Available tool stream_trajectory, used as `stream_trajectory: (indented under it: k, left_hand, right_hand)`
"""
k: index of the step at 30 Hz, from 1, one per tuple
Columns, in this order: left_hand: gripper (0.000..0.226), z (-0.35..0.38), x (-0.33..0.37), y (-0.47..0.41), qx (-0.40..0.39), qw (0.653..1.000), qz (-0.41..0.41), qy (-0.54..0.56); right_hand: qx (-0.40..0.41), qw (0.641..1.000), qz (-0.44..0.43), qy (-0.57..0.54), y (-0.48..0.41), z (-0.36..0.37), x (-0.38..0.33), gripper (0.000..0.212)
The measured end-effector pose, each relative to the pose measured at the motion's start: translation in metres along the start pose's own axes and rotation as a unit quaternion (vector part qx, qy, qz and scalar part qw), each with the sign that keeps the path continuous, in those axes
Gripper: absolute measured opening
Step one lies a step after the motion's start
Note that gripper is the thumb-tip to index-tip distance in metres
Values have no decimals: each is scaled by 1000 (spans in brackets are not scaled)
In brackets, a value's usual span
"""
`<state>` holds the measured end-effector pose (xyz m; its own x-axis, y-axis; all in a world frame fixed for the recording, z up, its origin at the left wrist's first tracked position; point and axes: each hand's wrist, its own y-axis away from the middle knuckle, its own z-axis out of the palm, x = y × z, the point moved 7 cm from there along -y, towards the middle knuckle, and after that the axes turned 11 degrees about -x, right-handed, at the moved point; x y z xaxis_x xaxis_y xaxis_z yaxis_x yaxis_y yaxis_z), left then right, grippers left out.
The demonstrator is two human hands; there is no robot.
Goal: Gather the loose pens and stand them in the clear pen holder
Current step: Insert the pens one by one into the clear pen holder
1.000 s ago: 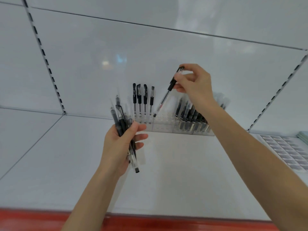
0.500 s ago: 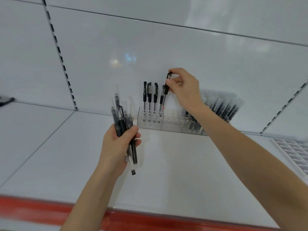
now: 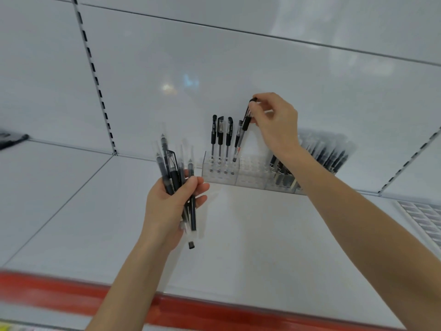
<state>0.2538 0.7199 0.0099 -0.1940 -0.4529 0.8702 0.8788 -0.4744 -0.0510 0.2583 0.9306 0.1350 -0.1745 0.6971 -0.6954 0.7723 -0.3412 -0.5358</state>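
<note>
we judge the pens light, stiff and slender, with smooth plastic barrels that may slide against one another when bunched. each is best taken near the capped upper end, which leaves the writing end free to find a hole. the right hand (image 3: 274, 125) is raised at the back of the shelf (image 3: 262, 235), wrist bent down, its fingers (image 3: 267, 99) curled and pinching the cap end of one black pen (image 3: 245, 124). that pen is tilted, top toward the right, with its lower tip at the top of the clear pen holder (image 3: 250, 170), just beside the row of upright pens (image 3: 220, 137) at the holder's left end. we cannot tell whether the tip is seated in a hole. the left hand (image 3: 171, 206) is held lower and nearer the person, above the shelf, thumb and fingers wrapped round a bundle of loose pens (image 3: 175, 177). the bundle fans out above the fist and hangs unevenly below it, one pen well lower than the rest; we judge that one the likeliest to slip. the holder stands against the back panel (image 3: 238, 68), and more dark pens (image 3: 282, 175) lean in its right end.
</note>
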Motion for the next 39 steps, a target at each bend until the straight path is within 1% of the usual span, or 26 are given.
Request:
stream_trajectory:
  k: [3, 6, 9, 12, 15, 18, 20, 21, 23, 24, 27, 29, 31, 34, 35, 37, 39]
  left_hand:
    - [7, -2, 0, 0, 4, 1000, 1, 2]
    - [8, -3, 1, 0, 3, 1000, 1, 5]
    - [8, -7, 3, 1, 8, 1000, 2, 5]
    - [8, -10, 5, 2, 17, 1000, 6, 8]
    - [8, -9, 5, 3, 15, 1000, 6, 3]
    - [7, -7, 4, 3, 9, 1000, 4, -3]
    - [7, -6, 3, 3, 1, 1000, 1, -4]
    - [8, -4, 2, 2, -5, 1000, -1, -6]
    - [9, 1, 1, 1, -20, 1000, -4, -12]
    - [9, 3, 0, 1, -26, 1000, -5, -15]
    - [10, 12, -2, -1, -38, 999, -3, -21]
    - [10, 20, -3, -2, -46, 999, -1, -25]
    - [10, 27, -4, -2, -52, 998, -1, -24]
    - [4, 31, -5, -4, -49, 999, -8, -17]
    - [3, 31, -5, -5, -46, 999, -10, -23]
    - [2, 31, -7, -6, -39, 998, -13, -47]
    - [3, 33, -10, -6, -28, 997, -16, -72]
  right_hand:
    - [4, 998, -14, -59, -1, 3, -10, 16]
    - [-24, 998, -13, -60, -1, 20, -11, 16]
    - [-54, 998, -12, -32, -2, 33, -10, 14]
    - [-118, 992, -4, 32, -1, 51, -8, 13]
    - [-165, 984, 29, 61, 2, 67, -2, 13]
    - [-180, 980, 47, 73, 1, 70, -2, 16]
    - [-171, 980, 52, 86, 4, 64, -4, 22]
    - [-153, 984, 60, 72, 8, 58, -4, 23]
    - [-122, 990, 76, 4, 20, 46, -8, 20]
    - [-132, 987, 86, -22, 27, 43, -11, 22]
    - [-244, 962, 104, -65, 50, 52, -22, 19]
    - [-285, 950, 103, -80, 58, 55, -22, 13]
    - [-264, 954, 108, -96, 55, 42, -19, 5]
    - [-156, 973, 121, -118, 36, -6, -4, 4]
    - [-117, 981, 116, -99, 29, -25, 1, 5]
    - [-55, 994, 96, -24, 18, -57, 8, 9]
    - [-21, 995, 79, 52, 11, -75, 14, 15]
